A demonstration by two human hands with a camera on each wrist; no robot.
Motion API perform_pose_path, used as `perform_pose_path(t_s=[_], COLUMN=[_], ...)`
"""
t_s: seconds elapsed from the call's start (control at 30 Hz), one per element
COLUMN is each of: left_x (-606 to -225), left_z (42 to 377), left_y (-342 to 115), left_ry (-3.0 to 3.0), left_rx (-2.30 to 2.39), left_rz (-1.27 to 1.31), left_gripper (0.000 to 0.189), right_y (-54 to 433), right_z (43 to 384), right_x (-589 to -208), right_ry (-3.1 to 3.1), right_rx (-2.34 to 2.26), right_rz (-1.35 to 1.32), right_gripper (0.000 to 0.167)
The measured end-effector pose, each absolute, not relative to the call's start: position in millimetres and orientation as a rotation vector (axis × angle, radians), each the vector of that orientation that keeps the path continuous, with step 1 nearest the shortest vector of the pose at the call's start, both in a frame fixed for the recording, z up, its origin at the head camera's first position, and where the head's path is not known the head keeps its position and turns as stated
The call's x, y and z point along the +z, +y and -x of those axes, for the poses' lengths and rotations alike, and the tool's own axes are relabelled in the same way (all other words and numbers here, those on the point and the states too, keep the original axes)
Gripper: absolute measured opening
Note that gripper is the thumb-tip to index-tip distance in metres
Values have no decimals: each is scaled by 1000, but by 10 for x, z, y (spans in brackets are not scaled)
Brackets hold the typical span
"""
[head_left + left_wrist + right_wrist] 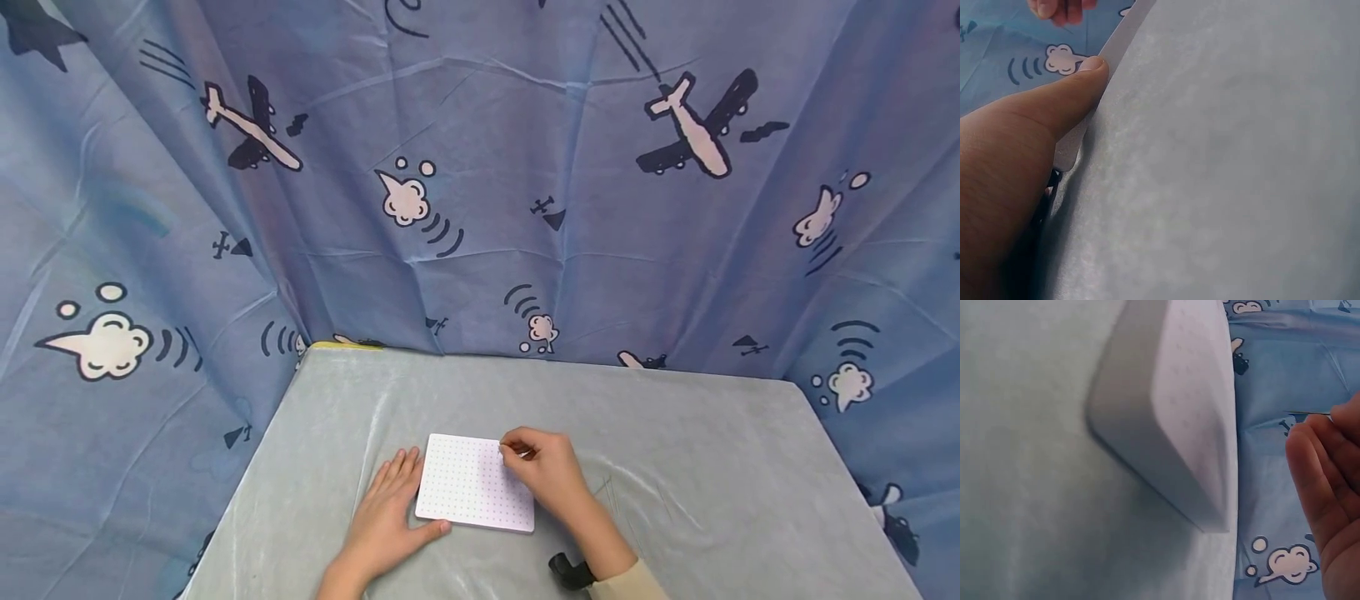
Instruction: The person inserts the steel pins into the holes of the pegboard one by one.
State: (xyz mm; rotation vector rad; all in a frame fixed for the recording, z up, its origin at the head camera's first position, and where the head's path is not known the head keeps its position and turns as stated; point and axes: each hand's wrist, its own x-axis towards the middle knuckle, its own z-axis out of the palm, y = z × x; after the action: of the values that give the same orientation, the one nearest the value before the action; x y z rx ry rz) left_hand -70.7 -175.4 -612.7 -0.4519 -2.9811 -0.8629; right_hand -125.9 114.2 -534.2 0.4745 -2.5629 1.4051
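1. The white board (472,483) lay flat near the middle of the tabletop (735,450), its dotted face up, presumably so that the marks could be reached from above. Whether these were holes or printed dots was too small to tell.
2. The thin needle (1307,413) was held at the board's far right corner. Whether its tip touched the face could not be made out.
3. The right hand (546,468) had its grip closed in a pinch on that needle, thumb against fingertips, likely because so slim a thing called for fine control.
4. The left hand (386,510) grasped nothing; its grip was released, with fingers extended beside the board's left edge and the thumb against the near edge. This probably steadied the board while the other hand worked.
5. Fine strands (611,495) lay on the tabletop just right of the right forearm, seemingly within easy reach of that hand.
6. A black device (570,572) sat at the right wrist, next to a beige sleeve (630,583).
7. A blue curtain (480,167) printed with airplanes hung behind the tabletop's far edge, perhaps to screen the background.
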Motion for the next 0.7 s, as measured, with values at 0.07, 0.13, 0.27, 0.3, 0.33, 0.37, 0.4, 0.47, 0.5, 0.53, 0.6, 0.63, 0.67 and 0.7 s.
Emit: perform_pose_path(t_s=[0.07,0.13,0.27,0.3,0.33,0.37,0.4,0.47,0.5,0.53,0.6,0.63,0.67,0.7], left_x=[-6130,-6132,-6132,-6130,-6128,-6129,-6128,-6127,-6127,-6129,-6133,-6135,-6137,-6138], left_z=[707,705,703,702,703,704,704,709,711,714,717,718,718,717], left_y=[-1754,-1757,-1761,-1761,-1762,-1762,-1762,-1763,-1763,-1764,-1765,-1766,-1767,-1768], left_ry=[-2985,-2986,-2983,-2982,-2981,-2980,-2978,-2977,-2973,-2970,-2966,-2966,-2966,-2966], left_rx=[-852,-845,-842,-843,-841,-839,-839,-833,-833,-832,-834,-832,-832,-831], left_rz=[453,452,454,454,456,457,459,465,467,469,471,473,472,473], left_gripper=[115,116,115,115,115,115,115,115,115,115,115,115,115,115], right_y=[1118,1092,1049,1039,1032,1025,1018,1005,1000,995,988,985,983,981], right_z=[1254,1249,1236,1234,1231,1229,1228,1224,1223,1222,1223,1222,1223,1223], right_x=[-5372,-5403,-5463,-5477,-5490,-5504,-5517,-5541,-5551,-5560,-5574,-5581,-5587,-5590], right_ry=[-2560,-2554,-2552,-2557,-2567,-2577,-2587,-2607,-2614,-2622,-2628,-2630,-2632,-2632], right_rx=[1444,1484,1535,1538,1539,1535,1528,1510,1497,1477,1442,1426,1415,1403], right_rz=[-477,-478,-474,-472,-471,-474,-480,-493,-503,-515,-536,-543,-553,-563], right_gripper=[15,16,18,19,19,19,19,19,19,19,20,20,20,20])
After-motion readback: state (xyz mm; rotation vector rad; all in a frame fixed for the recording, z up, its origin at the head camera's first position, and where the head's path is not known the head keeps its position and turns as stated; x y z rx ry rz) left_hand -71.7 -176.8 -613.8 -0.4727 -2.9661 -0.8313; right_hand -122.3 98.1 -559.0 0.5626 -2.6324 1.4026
